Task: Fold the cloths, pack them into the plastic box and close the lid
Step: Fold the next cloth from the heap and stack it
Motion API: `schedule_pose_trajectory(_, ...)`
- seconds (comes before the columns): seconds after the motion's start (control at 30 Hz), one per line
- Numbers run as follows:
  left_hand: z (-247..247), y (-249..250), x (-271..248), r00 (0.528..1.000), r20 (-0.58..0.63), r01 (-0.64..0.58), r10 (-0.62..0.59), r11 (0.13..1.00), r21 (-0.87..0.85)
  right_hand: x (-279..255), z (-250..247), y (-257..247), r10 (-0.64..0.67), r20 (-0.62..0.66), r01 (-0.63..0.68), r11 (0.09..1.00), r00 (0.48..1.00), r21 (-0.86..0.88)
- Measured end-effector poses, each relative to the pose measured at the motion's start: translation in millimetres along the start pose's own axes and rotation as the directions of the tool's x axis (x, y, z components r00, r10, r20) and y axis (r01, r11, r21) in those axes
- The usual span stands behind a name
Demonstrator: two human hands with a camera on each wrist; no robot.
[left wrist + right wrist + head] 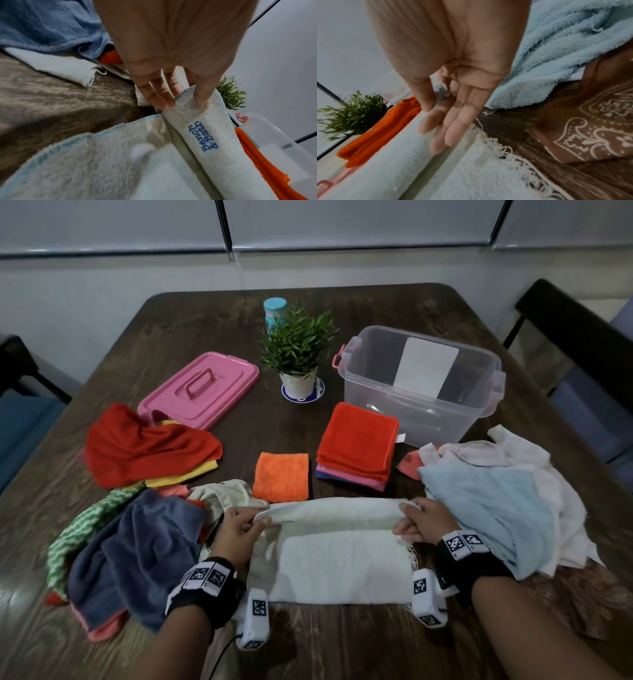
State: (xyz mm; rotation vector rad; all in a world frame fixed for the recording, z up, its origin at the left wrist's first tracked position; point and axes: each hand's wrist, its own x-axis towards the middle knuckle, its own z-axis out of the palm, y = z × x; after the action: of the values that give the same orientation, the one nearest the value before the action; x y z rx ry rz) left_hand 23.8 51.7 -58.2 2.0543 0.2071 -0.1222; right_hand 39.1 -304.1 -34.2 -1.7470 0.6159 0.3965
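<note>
Head view: my left hand (239,528) and right hand (420,520) each pinch one end of the far edge of the white towel (339,563), lifted above the layer lying flat on the table (342,642) in front of me. Beyond it lie a folded orange cloth (281,476) and a stack of folded cloths (358,445), red on top, just before the open plastic box (419,386). The pink lid (200,386) lies far left, beside a potted plant (297,350).

Left wrist view: my thumb and fingers (157,97) pinch the towel's blue-stitched corner (187,100); blue lettering shows on the raised fold.

Right wrist view: my thumb presses a bit of white cloth (441,92) against the fingers (453,127), which lie nearly straight over the frayed towel end.
</note>
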Motion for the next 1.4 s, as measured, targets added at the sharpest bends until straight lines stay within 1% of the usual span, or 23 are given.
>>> schedule_pose_trajectory(0.1,-9,2,-5,0.999,0.001,-0.054,0.054,0.998,0.044,-2,1,-5,0.093,0.002,-0.092,0.99,0.996,0.108)
schedule_pose_trajectory(0.17,-12,-1,-9,0.997,0.049,-0.064,0.063,0.998,0.02,-6,1,-2,0.156,0.005,-0.155,0.982,0.988,0.109)
schedule_pose_trajectory(0.2,-13,-1,-11,0.993,0.1,-0.062,0.064,0.998,-0.019,-7,0,2,0.172,0.017,-0.173,0.981,0.985,0.089)
schedule_pose_trajectory(0.27,-15,-3,-17,0.978,0.209,0.003,0.016,0.996,-0.09,-11,-1,11,0.194,0.046,-0.195,0.981,0.98,0.009)
schedule_pose_trajectory(0.3,-15,-5,-19,0.97,0.241,0.043,-0.021,0.995,-0.087,-12,-1,17,0.212,0.059,-0.209,0.977,0.976,-0.044)
schedule_pose_trajectory(0.4,-12,-17,-25,0.948,0.297,0.118,-0.112,0.993,0.0,-23,1,28,0.256,0.085,-0.238,0.955,0.963,-0.179)
schedule_pose_trajectory(0.47,-10,-23,-28,0.938,0.295,0.195,-0.183,0.981,-0.011,-27,4,32,0.26,0.088,-0.238,0.949,0.962,-0.207)
schedule_pose_trajectory(0.53,-9,-26,-30,0.927,0.256,0.294,-0.275,0.955,-0.037,-27,6,36,0.244,0.04,-0.222,0.929,0.969,-0.294)
schedule_pose_trajectory(0.6,-6,-27,-30,0.923,0.199,0.345,-0.328,0.937,-0.058,-29,7,37,0.205,-0.005,-0.194,0.916,0.979,-0.35)
schedule_pose_trajectory(0.73,5,-24,-33,0.951,0.03,0.309,-0.308,0.938,-0.156,-32,9,38,0.151,-0.097,-0.174,0.933,0.984,-0.316)
schedule_pose_trajectory(0.83,12,-23,-35,0.939,-0.029,0.33,-0.343,0.923,-0.198,-34,12,33,0.124,-0.135,-0.155,0.954,0.983,-0.255)
schedule_pose_trajectory(0.93,14,-21,-34,0.933,0.0,0.347,-0.36,0.9,-0.262,-35,12,33,0.156,-0.127,-0.18,0.963,0.979,-0.201)
schedule_pose_trajectory(1.07,9,-14,-36,0.958,0.025,0.286,-0.287,0.939,-0.191,-37,9,32,0.207,-0.073,-0.217,0.961,0.976,-0.172)
schedule_pose_trajectory(1.23,1,-14,-37,0.966,0.136,0.237,-0.222,0.965,-0.112,-35,7,35,0.191,-0.042,-0.195,0.945,0.981,-0.261)
schedule_pose_trajectory(1.33,-2,-13,-40,0.968,0.174,0.191,-0.18,0.98,-0.05,-38,4,37,0.202,-0.021,-0.199,0.931,0.979,-0.305)
schedule_pose_trajectory(1.4,-4,-15,-41,0.966,0.19,0.186,-0.176,0.982,-0.036,-38,2,39,0.228,-0.01,-0.219,0.921,0.974,-0.323)
